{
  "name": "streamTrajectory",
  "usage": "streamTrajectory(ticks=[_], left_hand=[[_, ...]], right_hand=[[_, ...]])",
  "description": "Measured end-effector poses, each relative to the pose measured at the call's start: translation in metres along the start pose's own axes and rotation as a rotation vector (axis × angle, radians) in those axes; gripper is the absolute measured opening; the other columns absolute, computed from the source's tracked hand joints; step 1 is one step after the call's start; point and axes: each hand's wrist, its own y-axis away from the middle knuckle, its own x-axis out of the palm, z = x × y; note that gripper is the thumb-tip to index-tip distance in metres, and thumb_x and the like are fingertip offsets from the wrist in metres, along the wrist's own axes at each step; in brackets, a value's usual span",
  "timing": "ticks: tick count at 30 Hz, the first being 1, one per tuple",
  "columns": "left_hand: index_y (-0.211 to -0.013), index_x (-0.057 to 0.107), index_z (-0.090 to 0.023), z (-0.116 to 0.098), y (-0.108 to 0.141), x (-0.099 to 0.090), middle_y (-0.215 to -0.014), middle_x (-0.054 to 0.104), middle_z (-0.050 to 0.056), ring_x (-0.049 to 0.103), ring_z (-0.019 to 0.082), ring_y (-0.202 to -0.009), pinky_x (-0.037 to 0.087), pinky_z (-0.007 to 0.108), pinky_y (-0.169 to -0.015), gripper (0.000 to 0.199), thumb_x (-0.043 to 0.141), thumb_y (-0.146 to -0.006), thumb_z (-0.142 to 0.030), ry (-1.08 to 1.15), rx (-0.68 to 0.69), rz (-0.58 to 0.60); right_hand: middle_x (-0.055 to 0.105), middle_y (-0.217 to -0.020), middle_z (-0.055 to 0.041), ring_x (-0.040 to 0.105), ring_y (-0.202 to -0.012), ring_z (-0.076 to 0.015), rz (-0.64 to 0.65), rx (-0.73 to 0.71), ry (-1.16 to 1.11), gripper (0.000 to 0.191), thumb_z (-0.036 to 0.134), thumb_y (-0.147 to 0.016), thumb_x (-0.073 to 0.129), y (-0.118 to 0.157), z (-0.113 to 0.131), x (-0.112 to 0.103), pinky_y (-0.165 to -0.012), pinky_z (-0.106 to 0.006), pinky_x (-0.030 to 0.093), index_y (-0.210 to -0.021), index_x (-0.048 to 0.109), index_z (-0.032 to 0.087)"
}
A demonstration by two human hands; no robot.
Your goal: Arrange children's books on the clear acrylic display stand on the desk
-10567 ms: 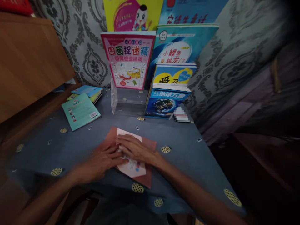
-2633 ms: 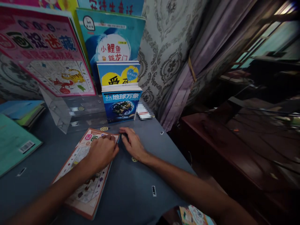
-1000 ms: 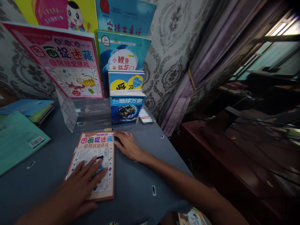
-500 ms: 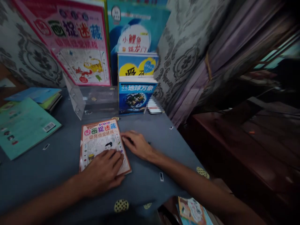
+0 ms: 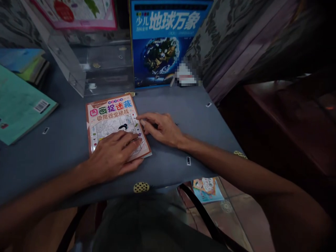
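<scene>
Orange-bordered and glossy, the rectangular book [image 5: 110, 120] lies near the table's [image 5: 168, 168] front edge, my left hand [image 5: 112, 154] flat across it, fingers slightly spread, my right hand [image 5: 165, 131] loosely curled at its side, thumb parted.

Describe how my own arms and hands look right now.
Your slim, five-fingered left hand and matching right hand are ungloved. No ring shows on the visible fingers. Both slender forearms are sleeveless, with no watch or bracelet in view.
</scene>
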Motion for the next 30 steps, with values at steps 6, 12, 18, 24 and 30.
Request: streamTrajectory(ticks=[6,12,18,24,30], left_hand=[[-0.119,0.065,-0.014,0.003,0.001,0.001,-0.118,0.068,0.013,0.061,0.027,-0.102,0.053,0.043,-0.088,0.037,0.053,-0.097,-0.041,0.023,0.016,-0.01],[-0.119,0.065,-0.012,0.004,-0.002,-0.001,-0.117,0.069,0.013,0.061,0.026,-0.101,0.053,0.042,-0.086,0.035,0.05,-0.098,-0.035,0.031,0.034,-0.029],[-0.118,0.065,-0.012,0.004,-0.002,-0.001,-0.115,0.07,0.012,0.061,0.025,-0.1,0.053,0.042,-0.085,0.033,0.05,-0.098,-0.033,0.034,0.039,-0.041],[-0.119,0.065,-0.012,0.005,-0.002,-0.002,-0.114,0.07,0.012,0.061,0.025,-0.1,0.053,0.042,-0.087,0.033,0.048,-0.098,-0.031,0.034,0.047,-0.042],[-0.12,0.066,-0.013,0.004,-0.003,-0.001,-0.114,0.069,0.013,0.061,0.026,-0.101,0.053,0.043,-0.086,0.033,0.046,-0.098,-0.027,0.036,0.037,-0.044]], right_hand=[[0.073,-0.091,-0.0015,0.066,-0.078,-0.0126,0.003,-0.099,0.068,0.026,0.027,-0.102,0.044,0.001,0.002,0.0,-0.084,-0.028,0.05,-0.113,0.066,0.019],[0.072,-0.088,-0.001,0.068,-0.083,-0.0142,-0.041,-0.135,0.066,0.024,0.025,-0.101,0.045,0.001,0.002,-0.001,-0.09,-0.031,0.048,-0.112,0.066,0.019],[0.071,-0.087,0.0008,0.065,-0.081,-0.0125,-0.08,-0.105,0.035,0.027,0.027,-0.102,0.043,0.002,0.009,-0.004,-0.084,-0.028,0.049,-0.113,0.066,0.021],[0.071,-0.085,0.001,0.064,-0.077,-0.0125,-0.103,-0.106,0.017,0.025,0.027,-0.101,0.044,0.003,0.014,-0.007,-0.083,-0.029,0.05,-0.111,0.067,0.021],[0.072,-0.085,0.0006,0.065,-0.079,-0.0134,-0.098,-0.129,-0.015,0.026,0.028,-0.1,0.045,0.003,0.014,-0.007,-0.086,-0.031,0.051,-0.113,0.066,0.021]])
